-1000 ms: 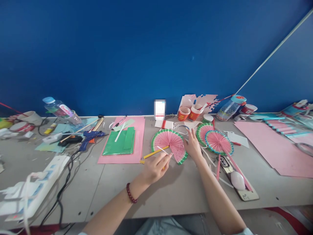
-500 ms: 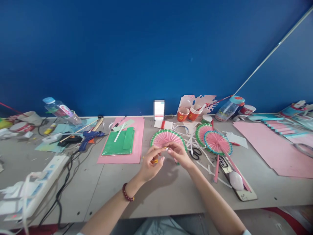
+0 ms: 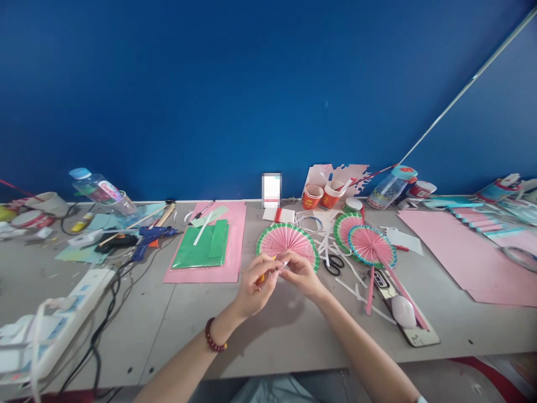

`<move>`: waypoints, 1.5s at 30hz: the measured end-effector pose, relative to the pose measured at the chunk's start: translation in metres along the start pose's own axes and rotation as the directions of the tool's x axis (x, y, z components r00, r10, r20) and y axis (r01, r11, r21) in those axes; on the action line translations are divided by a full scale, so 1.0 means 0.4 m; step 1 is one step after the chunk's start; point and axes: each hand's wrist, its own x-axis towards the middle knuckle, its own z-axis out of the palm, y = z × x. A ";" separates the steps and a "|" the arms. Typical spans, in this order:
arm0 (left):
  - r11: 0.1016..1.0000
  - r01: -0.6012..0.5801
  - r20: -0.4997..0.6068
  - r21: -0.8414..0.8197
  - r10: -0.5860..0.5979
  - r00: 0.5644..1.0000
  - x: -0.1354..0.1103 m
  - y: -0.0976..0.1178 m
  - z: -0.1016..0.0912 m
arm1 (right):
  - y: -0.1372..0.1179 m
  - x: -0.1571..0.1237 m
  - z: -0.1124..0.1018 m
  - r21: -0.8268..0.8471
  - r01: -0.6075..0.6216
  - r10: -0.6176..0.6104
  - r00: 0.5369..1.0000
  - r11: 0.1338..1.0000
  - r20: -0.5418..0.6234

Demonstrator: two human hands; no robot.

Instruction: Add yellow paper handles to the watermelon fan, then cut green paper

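Observation:
My left hand is closed round a small yellow object, mostly hidden by the fingers. My right hand pinches a tiny white piece whose kind I cannot make out. The fingertips of both hands meet at this piece, above the table. Just behind them lies a pleated pink paper fan with a green and white rim, its front edge covered by my hands. Black-handled scissors rest to the right of my right hand among white paper strips.
At left are a blue glue gun, a power strip and black cables. Green sheets lie on pink paper. Another fan, a phone and a white mouse are at right; paper cups stand behind.
My hands have drawn closer together, and the left fingertips now meet the right ones at the tiny white piece. The yellow object stays in my left hand. The view has shifted slightly.

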 end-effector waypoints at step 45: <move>0.429 0.560 0.293 -0.709 -0.543 0.787 0.048 -0.034 -0.010 | -0.021 -0.011 0.017 0.413 -0.338 0.295 0.941 0.846 0.167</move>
